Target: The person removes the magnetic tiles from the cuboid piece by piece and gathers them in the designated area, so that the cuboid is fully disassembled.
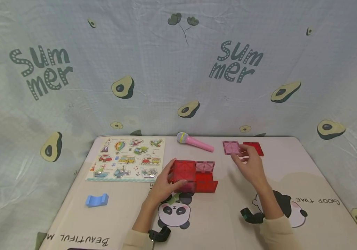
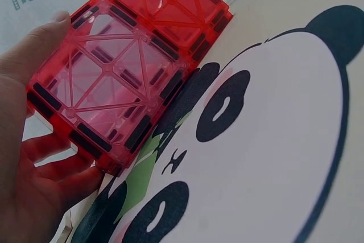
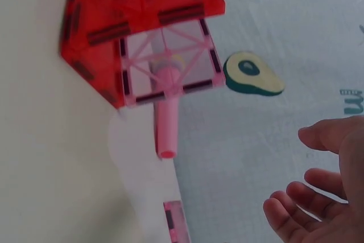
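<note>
A box-like build of red and pink translucent magnetic tiles (image 1: pixel 184 171) stands in the middle of the table. Its left part is a closed cube, and a lower, open-topped part adjoins on the right. My left hand (image 1: pixel 165 185) grips the cube from the left, thumb at the near side and fingers round the far side. In the left wrist view a pink tile (image 2: pixel 108 69) forms its near face. My right hand (image 1: pixel 250 165) is over a loose pink tile (image 1: pixel 230 148), fingers spread and relaxed. Nothing shows between those fingers (image 3: pixel 324 183) in the right wrist view.
A loose red tile (image 1: pixel 254 148) lies beyond the right hand. Behind the build is a pink toy microphone (image 1: pixel 195 141). A vehicle puzzle board (image 1: pixel 128 159) lies at the back left, with a blue curved block (image 1: pixel 97 200) nearer. A patterned cloth (image 1: pixel 153 69) hangs behind the table.
</note>
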`<state>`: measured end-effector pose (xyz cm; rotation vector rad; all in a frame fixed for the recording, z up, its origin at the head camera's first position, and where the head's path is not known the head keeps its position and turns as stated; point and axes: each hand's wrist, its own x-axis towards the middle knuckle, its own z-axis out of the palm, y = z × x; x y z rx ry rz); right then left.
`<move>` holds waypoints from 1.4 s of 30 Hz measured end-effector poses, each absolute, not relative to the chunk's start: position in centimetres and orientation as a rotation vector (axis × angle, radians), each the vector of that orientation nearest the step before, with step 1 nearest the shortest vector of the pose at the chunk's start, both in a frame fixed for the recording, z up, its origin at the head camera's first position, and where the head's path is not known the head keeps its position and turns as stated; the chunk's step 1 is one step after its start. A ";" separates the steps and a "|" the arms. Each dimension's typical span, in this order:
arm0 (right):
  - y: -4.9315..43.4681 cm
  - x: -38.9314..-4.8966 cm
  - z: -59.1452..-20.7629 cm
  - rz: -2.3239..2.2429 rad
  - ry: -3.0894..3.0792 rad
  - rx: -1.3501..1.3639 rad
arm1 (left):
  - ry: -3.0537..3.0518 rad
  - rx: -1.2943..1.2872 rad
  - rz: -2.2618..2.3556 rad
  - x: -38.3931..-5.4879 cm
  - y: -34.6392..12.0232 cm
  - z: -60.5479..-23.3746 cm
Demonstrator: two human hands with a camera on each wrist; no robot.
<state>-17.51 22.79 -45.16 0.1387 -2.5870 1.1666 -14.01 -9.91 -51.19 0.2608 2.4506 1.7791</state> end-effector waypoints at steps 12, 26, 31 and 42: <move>21.1 -16.3 -46.0 1.186 -2.642 0.365 | 2.451 0.250 1.772 -14.1 -10.0 -51.4; 19.5 -15.2 -46.3 1.293 -2.647 0.668 | 2.455 0.267 1.777 -14.2 -10.1 -51.2; 19.0 -14.9 -46.5 1.318 -2.702 0.696 | 2.458 0.272 1.779 -14.2 -10.1 -51.2; 18.4 -14.9 -47.6 1.292 -2.829 0.795 | 2.445 0.239 1.791 -14.2 -10.0 -51.5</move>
